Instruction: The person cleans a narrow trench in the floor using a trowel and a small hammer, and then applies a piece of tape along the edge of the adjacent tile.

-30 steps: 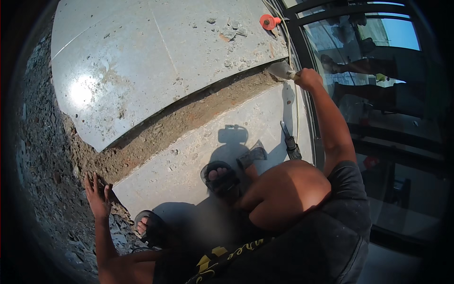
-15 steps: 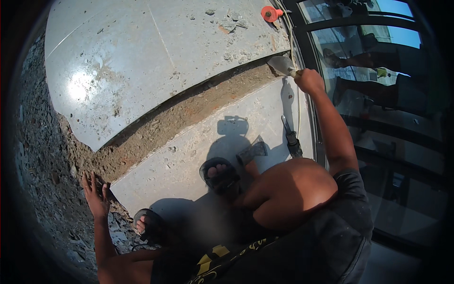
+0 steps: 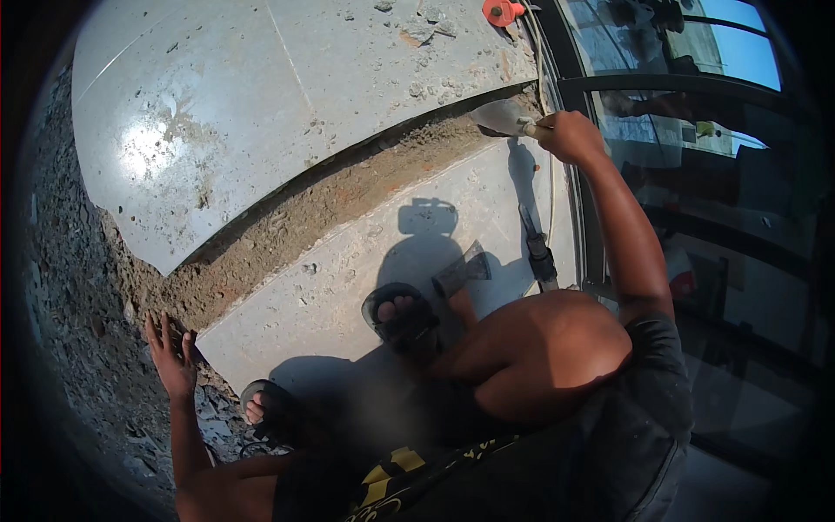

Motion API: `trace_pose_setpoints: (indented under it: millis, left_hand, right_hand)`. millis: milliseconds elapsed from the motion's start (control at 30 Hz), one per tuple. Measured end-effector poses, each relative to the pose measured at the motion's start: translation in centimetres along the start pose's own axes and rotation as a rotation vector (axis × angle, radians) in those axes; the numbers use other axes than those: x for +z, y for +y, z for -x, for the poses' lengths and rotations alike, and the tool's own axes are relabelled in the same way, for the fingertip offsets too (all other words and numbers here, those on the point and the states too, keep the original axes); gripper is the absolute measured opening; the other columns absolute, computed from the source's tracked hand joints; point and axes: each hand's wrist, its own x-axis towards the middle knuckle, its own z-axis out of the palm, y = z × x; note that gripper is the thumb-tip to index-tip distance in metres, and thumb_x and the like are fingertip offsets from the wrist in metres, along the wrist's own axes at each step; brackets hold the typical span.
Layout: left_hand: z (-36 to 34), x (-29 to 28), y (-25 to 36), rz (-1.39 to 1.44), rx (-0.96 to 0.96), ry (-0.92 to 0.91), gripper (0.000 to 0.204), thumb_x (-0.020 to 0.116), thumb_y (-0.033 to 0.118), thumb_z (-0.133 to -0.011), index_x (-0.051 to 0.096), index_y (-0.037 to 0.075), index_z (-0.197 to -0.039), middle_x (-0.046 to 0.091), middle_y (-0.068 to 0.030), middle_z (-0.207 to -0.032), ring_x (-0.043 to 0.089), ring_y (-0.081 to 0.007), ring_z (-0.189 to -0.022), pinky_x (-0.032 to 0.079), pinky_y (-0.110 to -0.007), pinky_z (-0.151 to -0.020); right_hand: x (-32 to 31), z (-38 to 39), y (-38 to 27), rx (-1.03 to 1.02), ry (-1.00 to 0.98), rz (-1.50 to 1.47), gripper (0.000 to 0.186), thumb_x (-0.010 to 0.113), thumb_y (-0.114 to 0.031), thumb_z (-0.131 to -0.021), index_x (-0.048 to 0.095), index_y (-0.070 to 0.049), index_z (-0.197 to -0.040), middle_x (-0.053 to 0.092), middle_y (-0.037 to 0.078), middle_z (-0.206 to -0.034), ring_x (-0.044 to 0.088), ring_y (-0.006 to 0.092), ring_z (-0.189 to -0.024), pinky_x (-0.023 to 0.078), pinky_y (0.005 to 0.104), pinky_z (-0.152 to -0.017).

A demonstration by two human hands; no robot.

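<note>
At the right end of a strip of sandy mortar [image 3: 335, 196], my right hand [image 3: 574, 137] is wrapped round the handle of a trowel [image 3: 502, 117]. The grey metal blade points left, over the trench between two areas of grey floor tile. My left hand [image 3: 172, 355] rests with fingers spread on the rough ground at the strip's left end, beside the corner of the near tile [image 3: 278, 326]. Beyond the strip lies the far tile [image 3: 252, 113], dusty and littered with crumbs of mortar.
A hatchet [image 3: 461, 271] lies by my right foot. Next to it is a dark tool with a metal bit [image 3: 537, 252]. An orange-red reel [image 3: 502, 11] and a cable sit at the top, along a dark-framed glass door [image 3: 687, 130]. Gravel [image 3: 74, 287] covers the left.
The trowel has moved slightly left and toward me along the right end of the strip, its blade tilting. My left hand stays nearly where it was. The view has shifted a little.
</note>
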Motion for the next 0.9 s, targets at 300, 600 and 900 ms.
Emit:
trace_pose_setpoints:
  millis: [300, 600, 900]
  left_hand:
    - [0.0, 0.4, -0.1, 0.003, -0.024, 0.005, 0.059, 0.058, 0.039, -0.101, 0.041, 0.020, -0.154, 0.025, -0.0159, -0.164, 0.027, -0.0422, -0.149, 0.028, -0.053, -0.119]
    - [0.0, -0.5, 0.4, -0.011, -0.013, -0.007, 0.059, 0.058, 0.039, -0.101, 0.041, 0.022, -0.154, 0.025, -0.0158, -0.164, 0.026, -0.0408, -0.150, 0.027, -0.053, -0.119]
    - [0.3, 0.1, -0.3, -0.009, -0.025, 0.008, 0.059, 0.059, 0.039, -0.101, 0.041, 0.022, -0.154, 0.026, -0.0148, -0.164, 0.027, -0.0396, -0.150, 0.027, -0.053, -0.119]
  right_hand:
    - [-2.2, -5.2, -5.5, -0.188, -0.028, 0.379, 0.024, 0.062, -0.013, -0.084, 0.077, -0.006, -0.103, 0.075, 0.016, -0.104, 0.073, 0.0328, -0.098, 0.058, 0.0407, -0.083]
    - [-6.0, -4.8, -4.6, -0.230, -0.084, 0.347, 0.028, 0.071, -0.016, -0.079, 0.077, -0.006, -0.105, 0.075, 0.016, -0.104, 0.073, 0.0314, -0.099, 0.059, 0.0429, -0.079]
    - [-3.0, -6.9, -8.5, -0.371, -0.048, 0.483, 0.026, 0.076, -0.017, -0.074, 0.079, -0.005, -0.098, 0.076, 0.014, -0.099, 0.075, 0.0292, -0.092, 0.060, 0.0413, -0.075]
